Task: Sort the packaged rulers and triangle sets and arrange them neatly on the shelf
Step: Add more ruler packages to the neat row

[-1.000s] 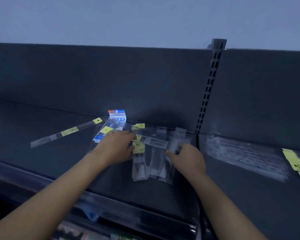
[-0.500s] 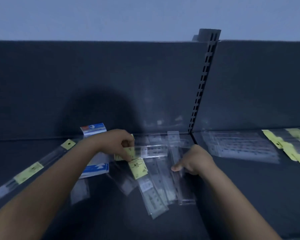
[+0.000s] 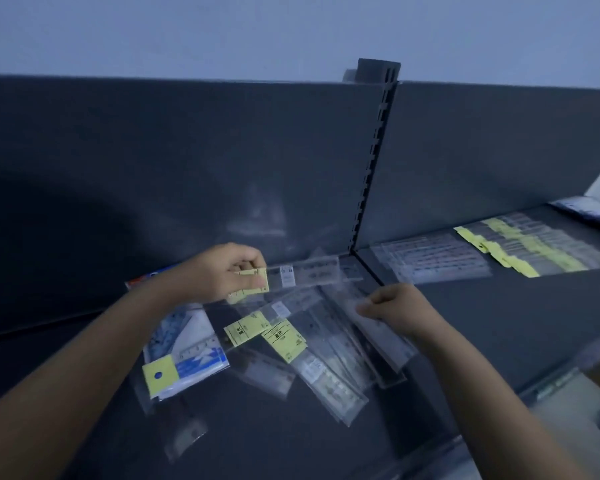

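A loose pile of clear packaged rulers (image 3: 329, 362) with yellow header cards lies on the dark shelf (image 3: 291, 441). My left hand (image 3: 222, 271) pinches the yellow header of one ruler pack (image 3: 305, 275), held across the back of the pile. My right hand (image 3: 395, 310) grips the edge of a clear ruler pack (image 3: 385, 336) at the pile's right side. A blue-and-white triangle set pack (image 3: 187, 355) lies left of the pile, partly under my left forearm.
A slotted upright (image 3: 374, 161) divides the shelf bays. In the right bay lie a row of clear ruler packs (image 3: 433, 258) and a row with yellow headers (image 3: 520, 251). The shelf's front edge (image 3: 551, 382) runs at the lower right.
The camera has come closer and tilted. My left hand has lifted the yellow-headed pack toward the back panel. My right hand stays at the pile's right edge.
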